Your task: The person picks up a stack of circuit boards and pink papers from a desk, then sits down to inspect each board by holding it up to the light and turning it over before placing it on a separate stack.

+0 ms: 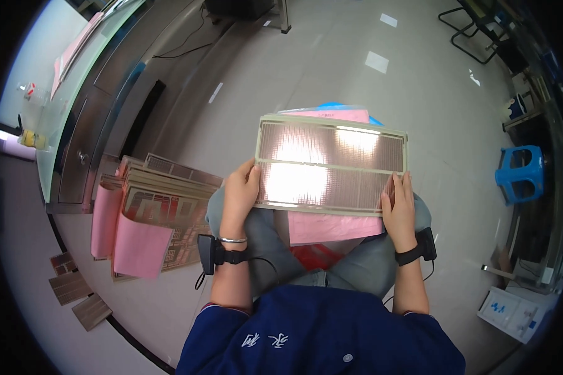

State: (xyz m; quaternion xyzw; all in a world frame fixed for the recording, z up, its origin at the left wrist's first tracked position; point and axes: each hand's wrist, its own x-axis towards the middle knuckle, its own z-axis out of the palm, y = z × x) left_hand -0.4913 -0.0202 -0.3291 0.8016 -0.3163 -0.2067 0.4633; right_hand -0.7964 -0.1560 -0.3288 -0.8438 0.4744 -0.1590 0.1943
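Both hands hold a thin rectangular panel in front of my lap, with a pale rim, a crossbar and fine parallel lines. Bright light glares off its left half and upper right. My left hand grips the left edge, thumb on the rim and the other fingers mostly hidden. On the lower right side, my right hand is closed around the edge, thumb and fingers against the rim. A pink sheet shows below the panel, and more pink paper sticks out above it. Part of something blue peeks out behind.
On the floor to my left leans a stack of similar panels with pink sheets between them. Three small plates lie farther left. A glass-topped desk stands beyond the stack. At right are a blue stool and a white box.
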